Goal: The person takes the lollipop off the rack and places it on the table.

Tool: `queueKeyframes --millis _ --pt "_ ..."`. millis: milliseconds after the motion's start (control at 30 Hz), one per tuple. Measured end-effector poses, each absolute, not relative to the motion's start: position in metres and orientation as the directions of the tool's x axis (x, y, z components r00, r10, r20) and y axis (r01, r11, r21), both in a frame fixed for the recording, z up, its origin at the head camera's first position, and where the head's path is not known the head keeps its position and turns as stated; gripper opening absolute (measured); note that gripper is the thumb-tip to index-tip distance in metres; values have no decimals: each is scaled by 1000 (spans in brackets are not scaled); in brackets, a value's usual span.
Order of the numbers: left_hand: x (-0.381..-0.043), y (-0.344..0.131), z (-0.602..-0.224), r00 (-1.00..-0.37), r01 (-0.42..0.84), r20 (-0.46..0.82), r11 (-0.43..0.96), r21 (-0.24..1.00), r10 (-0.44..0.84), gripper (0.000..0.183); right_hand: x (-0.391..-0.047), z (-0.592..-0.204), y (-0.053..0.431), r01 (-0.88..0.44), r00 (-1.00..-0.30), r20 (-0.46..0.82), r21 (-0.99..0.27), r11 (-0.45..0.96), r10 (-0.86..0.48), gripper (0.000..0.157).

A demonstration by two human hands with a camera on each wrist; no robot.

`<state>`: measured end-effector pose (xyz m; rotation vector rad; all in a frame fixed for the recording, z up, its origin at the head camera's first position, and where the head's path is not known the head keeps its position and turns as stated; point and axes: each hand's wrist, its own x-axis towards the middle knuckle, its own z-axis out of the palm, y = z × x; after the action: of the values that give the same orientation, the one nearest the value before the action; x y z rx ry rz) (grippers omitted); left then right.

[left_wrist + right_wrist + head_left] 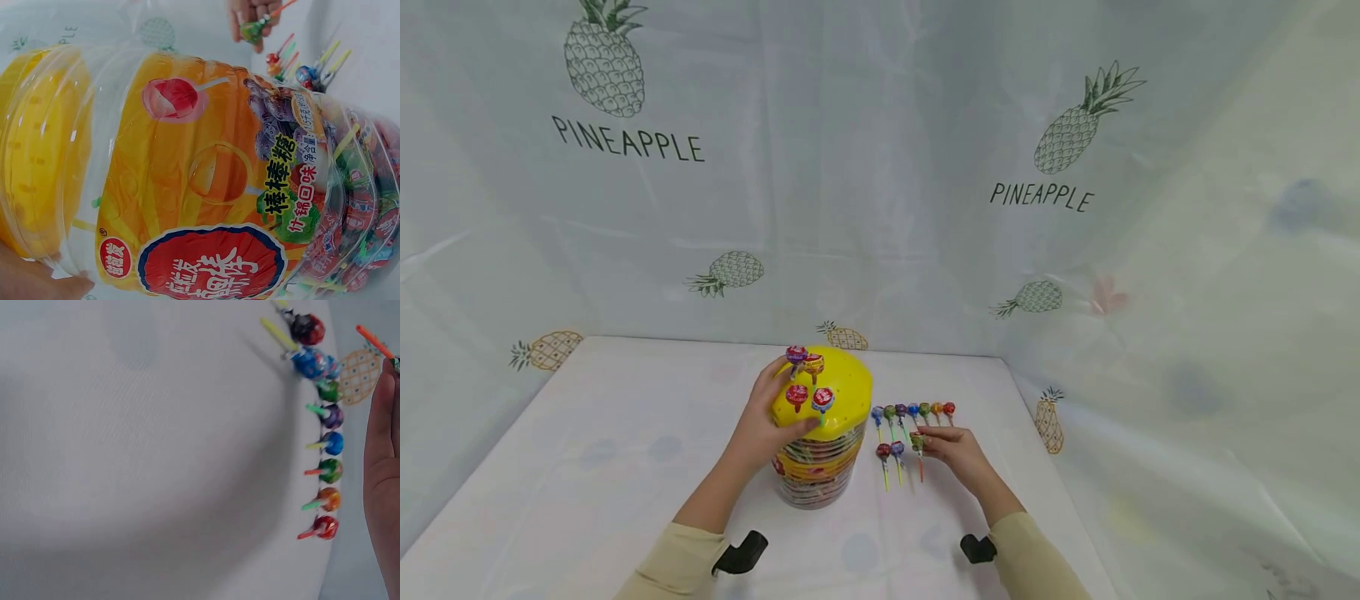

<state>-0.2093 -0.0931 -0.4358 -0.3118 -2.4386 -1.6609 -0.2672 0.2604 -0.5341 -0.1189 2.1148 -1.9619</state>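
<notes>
A clear plastic jar [815,487] of wrapped lollipops stands on the table under a yellow lid [847,383]. Several lollipops, among them a red one [797,397], stand upright in the lid. My left hand [756,429] grips the lid from the left, fingers around its far side and thumb at the front. Right of the jar, my right hand [958,458] pinches a green-wrapped lollipop [252,32] by its head, the orange stick [374,341] pointing away from the fingers. The jar's yellow label [212,162] fills much of the left wrist view.
Beside the jar a row of several lollipops [913,410] lies on the white table [625,500]. Nearer me lie a red lollipop [883,452] and a blue one [897,450]. A pineapple-print curtain [880,208] hangs behind the table.
</notes>
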Motion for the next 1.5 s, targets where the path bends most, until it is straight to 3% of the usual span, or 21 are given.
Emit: queueKeyframes --millis 367,800,1167,1500 --pt "-209 -94 -436 -962 271 261 355 895 77 84 -278 -559 265 116 -969 -176 -944 308 -173 42" --pt "-207 -93 -435 -964 265 254 357 896 78 85 -292 -579 255 118 -975 -188 -888 444 -117 24" --pt "-206 -92 -433 -966 258 241 349 901 93 87 -294 -578 250 60 -982 -148 -828 558 -114 24" --pt "-208 -94 -433 -970 244 228 344 907 87 89 -296 -572 247 38 -981 -139 -816 577 -132 25"
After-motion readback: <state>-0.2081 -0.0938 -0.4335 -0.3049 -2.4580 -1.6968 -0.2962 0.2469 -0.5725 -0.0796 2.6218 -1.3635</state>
